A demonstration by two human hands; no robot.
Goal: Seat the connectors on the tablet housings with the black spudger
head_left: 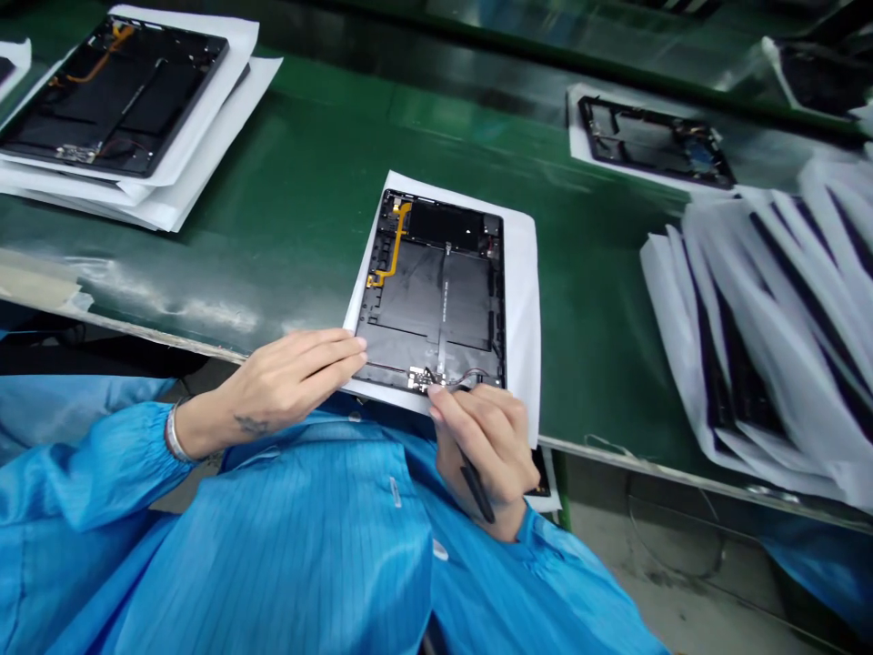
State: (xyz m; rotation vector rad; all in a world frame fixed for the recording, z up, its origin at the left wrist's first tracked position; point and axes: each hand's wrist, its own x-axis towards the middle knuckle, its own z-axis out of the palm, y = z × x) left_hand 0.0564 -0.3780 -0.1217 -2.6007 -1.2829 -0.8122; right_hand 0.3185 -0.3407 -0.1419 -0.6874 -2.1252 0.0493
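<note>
In front of me a black tablet housing (409, 305) lies on a sheet of white paper (522, 300) at the table's edge. An orange flex cable (396, 250) runs along its upper left side. My left hand (290, 373) is open, its outstretched fingers resting at the housing's lower left edge. My right hand (487, 437) is closed around slim black tweezers (476, 487). Their tip meets a small circuit board (419, 377) at the housing's bottom edge; the fingers partly hide that spot. Thin wires (474, 373) run just right of the board.
A similar housing (123, 100) tops a stack of papers at the left. Another opened device (655, 141) lies on paper at the far right. Many paper-wrapped units (757, 337) lean together on the right of the green table (306, 146).
</note>
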